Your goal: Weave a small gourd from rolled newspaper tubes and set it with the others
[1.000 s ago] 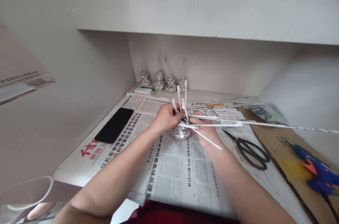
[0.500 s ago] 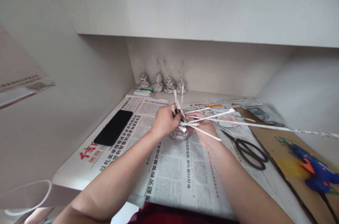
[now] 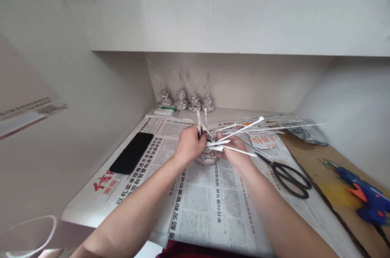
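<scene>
A small round piece woven from rolled newspaper [image 3: 207,158] sits on the newspaper sheets in front of me, with several white paper sticks [image 3: 240,129] fanning out of its top. My left hand [image 3: 191,144] is closed around its left side, thumb pressed in near the upright sticks. On the opposite side my right hand [image 3: 238,153] is closed among the sticks, its fingers bent at the weave and partly covered by them. One long thin stick runs out from there towards the right.
Several finished-looking woven gourd shapes [image 3: 194,102] stand along the back wall. A black phone [image 3: 131,153] lies left on the newspaper [image 3: 198,209]. Black-handled scissors [image 3: 291,180] lie right, near a blue glue gun [image 3: 370,193] on cardboard [image 3: 307,156]. A shelf panel [image 3: 213,14] overhangs the back.
The long paper stick at my right hand has swung away from me, towards the back. My hands stay at the woven piece; the view has shifted slightly.
</scene>
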Available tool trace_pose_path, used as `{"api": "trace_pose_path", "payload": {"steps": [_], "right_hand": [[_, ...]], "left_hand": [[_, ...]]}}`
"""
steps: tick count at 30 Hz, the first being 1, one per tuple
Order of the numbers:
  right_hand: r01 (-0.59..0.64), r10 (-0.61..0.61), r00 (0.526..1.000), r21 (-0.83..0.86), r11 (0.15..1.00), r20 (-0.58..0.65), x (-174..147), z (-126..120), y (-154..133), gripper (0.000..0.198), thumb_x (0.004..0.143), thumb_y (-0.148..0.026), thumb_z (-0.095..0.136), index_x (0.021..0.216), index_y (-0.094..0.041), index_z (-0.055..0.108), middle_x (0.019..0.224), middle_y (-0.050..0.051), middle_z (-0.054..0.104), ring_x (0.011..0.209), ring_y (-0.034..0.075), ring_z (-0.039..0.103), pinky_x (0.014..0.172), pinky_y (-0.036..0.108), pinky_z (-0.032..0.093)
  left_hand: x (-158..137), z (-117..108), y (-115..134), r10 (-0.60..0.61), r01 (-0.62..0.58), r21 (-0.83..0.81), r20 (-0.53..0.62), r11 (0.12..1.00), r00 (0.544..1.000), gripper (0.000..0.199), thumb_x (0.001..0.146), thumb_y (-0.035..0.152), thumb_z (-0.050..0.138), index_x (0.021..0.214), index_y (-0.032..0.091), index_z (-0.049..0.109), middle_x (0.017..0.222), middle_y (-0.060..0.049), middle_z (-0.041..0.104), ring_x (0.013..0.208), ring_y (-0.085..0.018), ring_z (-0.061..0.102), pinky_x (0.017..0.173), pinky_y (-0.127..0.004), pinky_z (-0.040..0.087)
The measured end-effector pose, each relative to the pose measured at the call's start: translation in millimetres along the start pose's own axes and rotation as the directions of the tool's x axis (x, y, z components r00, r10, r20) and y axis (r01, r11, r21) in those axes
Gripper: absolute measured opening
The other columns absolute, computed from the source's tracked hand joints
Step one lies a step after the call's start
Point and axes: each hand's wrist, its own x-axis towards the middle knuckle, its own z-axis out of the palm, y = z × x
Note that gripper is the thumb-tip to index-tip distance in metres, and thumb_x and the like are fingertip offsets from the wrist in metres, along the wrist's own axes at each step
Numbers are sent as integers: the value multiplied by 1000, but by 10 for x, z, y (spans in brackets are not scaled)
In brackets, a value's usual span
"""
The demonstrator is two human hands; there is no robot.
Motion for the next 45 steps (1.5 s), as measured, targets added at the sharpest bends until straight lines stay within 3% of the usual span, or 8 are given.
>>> {"api": "trace_pose_path", "payload": {"steps": [3,7,13,20,23,33,39,45], "right_hand": [[36,-34,999,-144,989,13,14,-98,-37,26,75,-44,67,64,-20,67,52,1,62,49,16,55,46,27,41],[161,-162,987,-55,985,-21,2,-113,-106,18,72,-37,71,78,-19,72,68,2,69,61,17,61,57,27,46],[98,-98,990,7,995,97,5,-77,-107,17,67,-32,74,76,-18,72,72,3,71,66,18,64,62,28,48],[118,-119,993,53,992,21,-19,-58,-67,11,72,-24,65,79,-21,59,70,0,66,59,15,60,54,25,47],[47,-51,998,153,987,26,-9,-36,-58,15,74,-31,66,77,-22,54,66,-2,63,53,15,58,51,26,47],[65,-75,997,252,965,30,46,-84,8,27,71,-40,74,69,-19,58,60,-3,56,54,13,51,53,26,42],[93,-90,996,245,965,-22,-22,-43,-127,20,71,-36,72,67,-19,61,58,-3,56,53,13,51,51,24,41],[94,-97,995,94,991,21,-16,-66,-136,14,72,-31,68,68,-18,67,61,-1,62,57,14,54,54,25,41]], "left_hand": [[3,-11,25,-26,26,8,1,1000,1000,11,80,21,58,81,17,68,80,-6,73,76,-20,67,66,-26,43],[3,-16,44,-15,15,4,20,1000,1000,11,78,21,59,78,16,68,75,-5,72,70,-18,65,63,-25,41],[-11,15,23,-14,19,-116,49,993,999,11,77,20,59,81,18,70,72,-1,72,64,-15,64,58,-22,41],[8,26,-2,-27,35,-198,44,980,999,7,78,23,63,77,17,67,65,1,68,59,-13,62,57,-21,42],[9,24,-2,-32,38,-215,31,976,999,5,77,22,63,76,17,66,63,1,67,58,-13,61,56,-21,42],[-45,40,18,75,-84,-157,-61,984,995,8,82,20,59,80,20,66,75,0,71,68,-13,64,65,-22,45],[-43,31,31,101,-109,-167,-54,980,993,7,83,20,60,83,20,67,81,-1,73,73,-15,66,69,-23,47],[-31,10,50,100,-97,-126,16,987,995,9,83,19,60,81,21,69,81,-1,73,79,-16,66,72,-25,46]]}}
